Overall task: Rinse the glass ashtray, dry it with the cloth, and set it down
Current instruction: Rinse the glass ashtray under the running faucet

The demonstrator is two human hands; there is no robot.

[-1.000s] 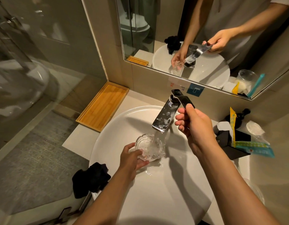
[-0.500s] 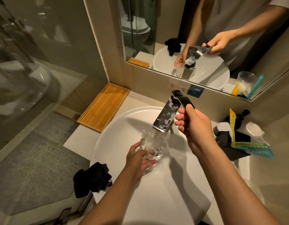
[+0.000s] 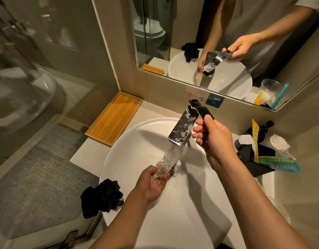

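Head view. The left hand (image 3: 153,184) gripped the glass ashtray (image 3: 166,163) by its lower edge, fingers curled around the rim. The ashtray was tilted steeply on edge over the middle of the white basin (image 3: 137,141), its upper part directly under the spout. Water ran from the chrome tap (image 3: 182,130) onto the glass, and droplets speckled the bowl nearby. The drain showed just behind the ashtray.

The right hand (image 3: 212,141) was closed on the tap's dark lever (image 3: 201,109), thumb on top at the lever's tip and fingers folded beneath. The lever stood raised.

A black cloth (image 3: 101,198) lay bunched on the basin's near-left rim, partly hanging over the edge, well apart from the ashtray. A wooden tray (image 3: 115,119) sat on the counter left of the basin, against the wall. To the right of the basin stood a black holder (image 3: 253,164) with sachets, a yellow packet (image 3: 255,139) upright among them.

The mirror (image 3: 226,42) above reflected both hands, the tap and the basin. Glass panel at left was blurred.
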